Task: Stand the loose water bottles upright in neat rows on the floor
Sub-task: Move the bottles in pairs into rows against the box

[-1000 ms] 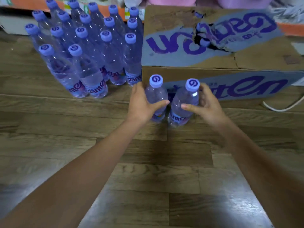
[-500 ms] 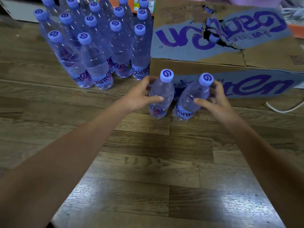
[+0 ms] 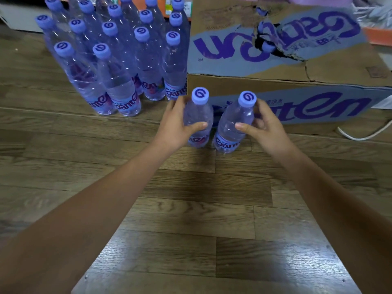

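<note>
Two bottles in hand, front of the cardboard box [image 3: 286, 66]. Standing rows [image 3: 118, 66] sit at 10 o'clock on the floor [image 3: 191, 209]. Left hand [image 3: 176, 124], fingers curled round the left bottle [image 3: 198, 115], upright. Right hand [image 3: 267, 126] grips the right bottle [image 3: 235, 122], tilted w/ cap toward 1 o'clock. Step, I'd judge: carrying the pair over. Next: shift both toward 10 o'clock, set bases flat beside the front row, caps aligned.

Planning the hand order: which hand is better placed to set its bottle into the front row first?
Probably left. The left hand grips the bottle nearer the standing rows; the right hand and its bottle are farther, by the carton.
</note>
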`<state>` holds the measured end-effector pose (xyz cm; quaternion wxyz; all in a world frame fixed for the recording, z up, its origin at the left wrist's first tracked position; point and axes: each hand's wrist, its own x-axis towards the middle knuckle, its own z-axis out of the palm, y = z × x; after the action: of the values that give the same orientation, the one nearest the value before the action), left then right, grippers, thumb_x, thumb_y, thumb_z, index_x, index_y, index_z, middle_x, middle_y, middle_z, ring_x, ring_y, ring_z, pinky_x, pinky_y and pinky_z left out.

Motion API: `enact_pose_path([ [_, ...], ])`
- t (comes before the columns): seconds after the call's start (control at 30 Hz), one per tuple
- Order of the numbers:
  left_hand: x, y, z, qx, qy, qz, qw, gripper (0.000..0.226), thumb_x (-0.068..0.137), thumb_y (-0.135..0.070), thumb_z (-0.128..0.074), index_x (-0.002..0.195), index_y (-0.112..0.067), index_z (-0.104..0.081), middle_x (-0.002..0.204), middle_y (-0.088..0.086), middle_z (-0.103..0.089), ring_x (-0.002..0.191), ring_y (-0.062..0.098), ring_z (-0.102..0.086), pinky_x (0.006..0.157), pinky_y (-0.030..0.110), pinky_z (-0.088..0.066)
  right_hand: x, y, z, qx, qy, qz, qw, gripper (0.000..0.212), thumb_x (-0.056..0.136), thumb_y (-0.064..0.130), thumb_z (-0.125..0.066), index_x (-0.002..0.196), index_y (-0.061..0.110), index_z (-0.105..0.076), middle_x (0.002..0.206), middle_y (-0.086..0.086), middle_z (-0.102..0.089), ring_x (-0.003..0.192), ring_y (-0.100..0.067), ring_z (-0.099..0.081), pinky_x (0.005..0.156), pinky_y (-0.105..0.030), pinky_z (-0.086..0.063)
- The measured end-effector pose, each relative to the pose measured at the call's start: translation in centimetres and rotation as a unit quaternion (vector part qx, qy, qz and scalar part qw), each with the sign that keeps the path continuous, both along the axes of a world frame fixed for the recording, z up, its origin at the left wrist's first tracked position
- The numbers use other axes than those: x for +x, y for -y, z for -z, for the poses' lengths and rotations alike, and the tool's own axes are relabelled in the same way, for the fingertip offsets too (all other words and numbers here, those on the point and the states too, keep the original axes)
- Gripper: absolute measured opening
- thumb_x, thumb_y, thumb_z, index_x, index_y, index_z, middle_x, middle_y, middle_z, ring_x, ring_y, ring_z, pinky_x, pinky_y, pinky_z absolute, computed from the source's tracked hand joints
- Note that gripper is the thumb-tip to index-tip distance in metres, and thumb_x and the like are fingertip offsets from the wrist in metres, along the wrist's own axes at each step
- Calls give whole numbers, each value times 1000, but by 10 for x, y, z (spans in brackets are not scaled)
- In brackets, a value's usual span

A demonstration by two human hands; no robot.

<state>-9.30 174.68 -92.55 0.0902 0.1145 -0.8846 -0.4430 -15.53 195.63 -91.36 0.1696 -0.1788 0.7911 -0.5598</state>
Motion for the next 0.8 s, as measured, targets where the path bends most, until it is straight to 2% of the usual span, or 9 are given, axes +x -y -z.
enact_pose_path([
  [0.1, -7, 0, -2, -13, 9, 27, 1000, 68, 71, -31, -76, 127, -11, -43, 126, 12, -47, 116, 26, -49, 99, 41, -43, -3, 4, -1, 39, -22, 26, 999, 61, 69, 33, -73, 124, 36, -48, 131, -9, -44, 120, -23, -49, 104, -39, -42],
  [0.17, -9, -3, -3, -18, 8, 43, 999, 68, 70, -31, -77, 126, -8, -44, 125, 13, -48, 116, 27, -49, 98, 41, -44, -3, 6, -3, 27, -24, 37, 999, 56, 68, 32, -74, 117, 46, -48, 131, -8, -45, 118, -22, -51, 105, -43, -42],
  [0.27, -9, -6, 0, 5, -3, 18, 1000, 71, 70, -30, -77, 129, -7, -43, 129, 15, -47, 121, 27, -46, 101, 40, -42, -4, 6, 0, 27, -43, 27, 998, 57, 78, 17, -71, 119, 43, -42, 127, -3, -43, 119, -19, -49, 105, -35, -40],
  [0.43, -6, -14, -3, -3, 14, 4, 1000, 70, 73, -27, -76, 130, -6, -41, 133, 16, -45, 126, 29, -43, 105, 35, -36, -2, 3, -6, 14, -39, 1, 999, 64, 71, 21, -71, 119, 45, -36, 125, 13, -46, 117, -9, -48, 90, -16, -47],
  [0.47, -7, -15, -4, 2, 28, 11, 1000, 71, 73, -27, -75, 131, -7, -39, 134, 16, -44, 127, 29, -42, 106, 36, -36, 1, 4, -9, 16, -37, 4, 999, 67, 72, 15, -72, 119, 46, -36, 126, 15, -45, 115, -8, -48, 90, -19, -49],
  [0.57, -7, 2, -11, -23, 95, 95, 991, 83, 72, -31, -76, 138, -13, -29, 143, 14, -37, 134, 28, -33, 109, 34, -30, 15, 13, -20, 117, -112, 71, 984, 82, 70, 11, -77, 134, 30, -32, 140, -5, -28, 119, -7, -31, 104, -33, -35],
  [0.63, -5, 31, -23, -83, 126, 163, 975, 87, 73, -35, -75, 141, -11, -27, 146, 13, -35, 137, 26, -29, 111, 32, -27, 26, 24, -33, 145, -218, 119, 958, 78, 70, 24, -78, 134, 16, -35, 139, -6, -24, 125, -17, -26, 105, -26, -26],
  [0.73, 3, 94, -49, -134, 49, 113, 983, 52, 76, -34, -73, 116, -7, -54, 114, 6, -59, 110, 23, -51, 96, 26, -37, 36, 57, -64, 107, -351, 126, 922, 55, 73, 38, -59, 118, 7, -50, 127, -17, -36, 117, -24, -29, 95, -7, -20],
  [0.8, 12, 141, -62, -134, -55, 2, 989, 31, 75, -30, -74, 89, -9, -56, 84, -7, -52, 87, 18, -49, 75, 20, -38, 39, 94, -79, 66, -387, 73, 917, 41, 76, 33, -56, 107, 7, -58, 116, -9, -40, 111, -20, -35, 94, -2, -20],
])
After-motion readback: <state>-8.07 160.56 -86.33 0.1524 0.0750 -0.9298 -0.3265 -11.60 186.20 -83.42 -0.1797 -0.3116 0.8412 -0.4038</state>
